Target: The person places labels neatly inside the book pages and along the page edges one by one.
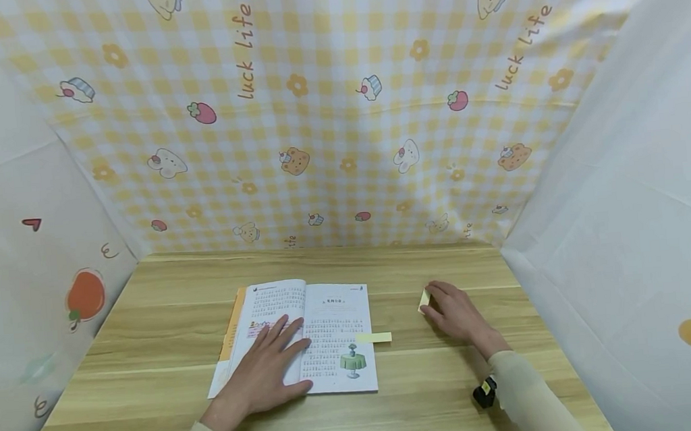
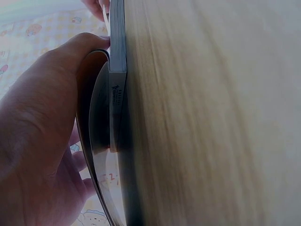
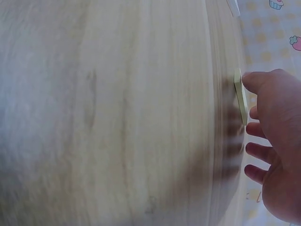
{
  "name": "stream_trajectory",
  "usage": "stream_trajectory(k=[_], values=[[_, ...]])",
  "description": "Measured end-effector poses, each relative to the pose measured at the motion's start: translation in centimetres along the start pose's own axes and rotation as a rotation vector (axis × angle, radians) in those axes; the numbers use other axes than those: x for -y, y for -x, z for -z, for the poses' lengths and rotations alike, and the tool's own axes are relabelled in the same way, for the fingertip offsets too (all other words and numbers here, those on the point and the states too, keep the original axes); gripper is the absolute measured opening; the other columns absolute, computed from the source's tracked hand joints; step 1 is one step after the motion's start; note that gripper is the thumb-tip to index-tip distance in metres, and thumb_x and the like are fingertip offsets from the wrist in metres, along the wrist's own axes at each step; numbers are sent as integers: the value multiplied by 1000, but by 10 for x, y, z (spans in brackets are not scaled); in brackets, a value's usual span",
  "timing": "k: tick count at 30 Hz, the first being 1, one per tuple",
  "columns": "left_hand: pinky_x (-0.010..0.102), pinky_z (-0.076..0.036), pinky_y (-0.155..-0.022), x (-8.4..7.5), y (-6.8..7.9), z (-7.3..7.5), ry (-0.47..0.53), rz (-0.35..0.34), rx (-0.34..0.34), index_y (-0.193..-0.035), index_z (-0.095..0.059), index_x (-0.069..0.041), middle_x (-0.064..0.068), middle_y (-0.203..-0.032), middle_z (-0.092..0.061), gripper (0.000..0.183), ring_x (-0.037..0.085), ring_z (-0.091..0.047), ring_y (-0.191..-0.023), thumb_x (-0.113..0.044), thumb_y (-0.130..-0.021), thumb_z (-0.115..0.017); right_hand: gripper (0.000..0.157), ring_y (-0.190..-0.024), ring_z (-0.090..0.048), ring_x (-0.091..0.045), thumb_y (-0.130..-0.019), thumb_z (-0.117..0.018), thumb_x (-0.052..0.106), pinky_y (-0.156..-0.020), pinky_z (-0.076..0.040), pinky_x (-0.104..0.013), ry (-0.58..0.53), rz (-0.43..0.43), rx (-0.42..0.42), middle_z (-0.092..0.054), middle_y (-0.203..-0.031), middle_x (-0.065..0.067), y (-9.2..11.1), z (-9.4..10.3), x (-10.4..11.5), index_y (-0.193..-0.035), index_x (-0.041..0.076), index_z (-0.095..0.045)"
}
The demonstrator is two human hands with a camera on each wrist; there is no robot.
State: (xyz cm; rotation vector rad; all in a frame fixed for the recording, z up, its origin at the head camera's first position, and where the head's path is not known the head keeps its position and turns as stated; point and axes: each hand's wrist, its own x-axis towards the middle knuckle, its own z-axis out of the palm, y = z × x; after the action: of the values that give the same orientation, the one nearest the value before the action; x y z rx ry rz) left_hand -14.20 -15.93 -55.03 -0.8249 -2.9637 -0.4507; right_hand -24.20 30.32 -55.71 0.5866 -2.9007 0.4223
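An open book (image 1: 335, 311) with printed pages lies on the table. My left hand (image 1: 263, 377) rests on it with fingers spread, mostly over the left page, the thumb along the lower edge near the fold. In the left wrist view the curved pages (image 2: 99, 103) rise beside the palm. A pale yellow sticky note (image 1: 382, 338) sticks out past the right page's edge. To the right, my right hand (image 1: 456, 311) holds a small pad of yellow sticky notes (image 3: 241, 96) at the tabletop, the thumb at its near end and the index finger at its far end.
The wood-grain table (image 1: 421, 406) carries the book and the pad. A checked, printed curtain (image 1: 338, 128) hangs along the back edge, and white sheets (image 1: 620, 221) stand at both sides. An orange cover flap (image 1: 232, 326) shows under the book's left page.
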Motion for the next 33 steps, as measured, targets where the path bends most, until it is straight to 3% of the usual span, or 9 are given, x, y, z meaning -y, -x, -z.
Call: stream_trajectory(k=[33], values=[[69, -31, -140, 0, 0, -2, -14, 1, 2, -155, -68, -19, 11, -182, -44, 76, 44, -34, -173, -67, -97, -77, 53, -141, -68, -47, -106, -80, 28, -117, -58, -66, 59, 62, -38, -71, -149, -28, 0, -6, -2, -143, -9, -70]])
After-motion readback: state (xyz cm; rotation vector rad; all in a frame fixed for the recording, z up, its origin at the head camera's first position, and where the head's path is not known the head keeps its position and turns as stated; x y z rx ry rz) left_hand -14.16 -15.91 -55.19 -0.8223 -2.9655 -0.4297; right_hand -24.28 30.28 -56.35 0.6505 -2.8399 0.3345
